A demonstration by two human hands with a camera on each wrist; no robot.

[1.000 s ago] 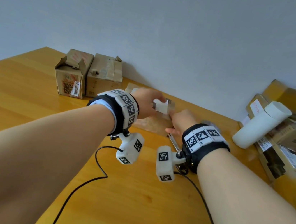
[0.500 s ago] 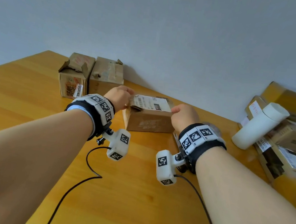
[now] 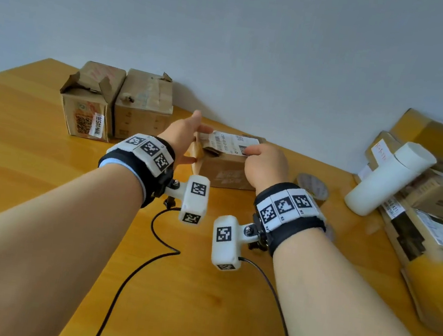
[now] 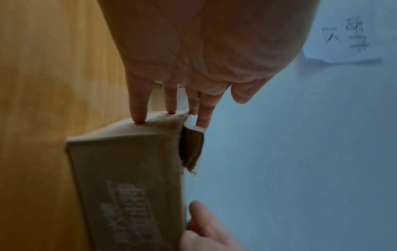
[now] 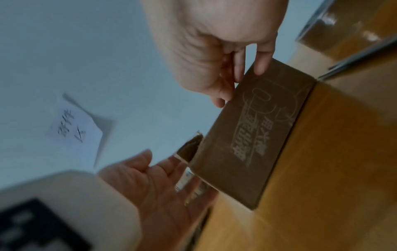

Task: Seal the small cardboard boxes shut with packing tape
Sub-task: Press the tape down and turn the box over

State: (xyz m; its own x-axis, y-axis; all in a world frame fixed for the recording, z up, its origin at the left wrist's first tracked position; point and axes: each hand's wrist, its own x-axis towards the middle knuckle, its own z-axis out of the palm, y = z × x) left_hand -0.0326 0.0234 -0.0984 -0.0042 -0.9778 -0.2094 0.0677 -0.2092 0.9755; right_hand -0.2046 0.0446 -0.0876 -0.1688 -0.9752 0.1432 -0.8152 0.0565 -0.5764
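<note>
Head view, box: one small cardboard box lies on the wooden surface near the wall, long axis running left to right, white shipping label on its top, a loose flap at its left end.
Head view, count: two torn cardboard boxes stand side by side at the far left; one roll of packing tape lies just right of the box; one white cylinder leans on a pile of flat cartons at the right.
Head view, hands: left hand spread at the box's left end; right hand curled over the top's near edge.
Left wrist view, fingers: left fingers straight and released, tips touching the box's end edge beside the flap.
Right wrist view, fingers: right fingers and thumb pinch the box's top edge; the printed side panel faces the camera; blurred.
</note>
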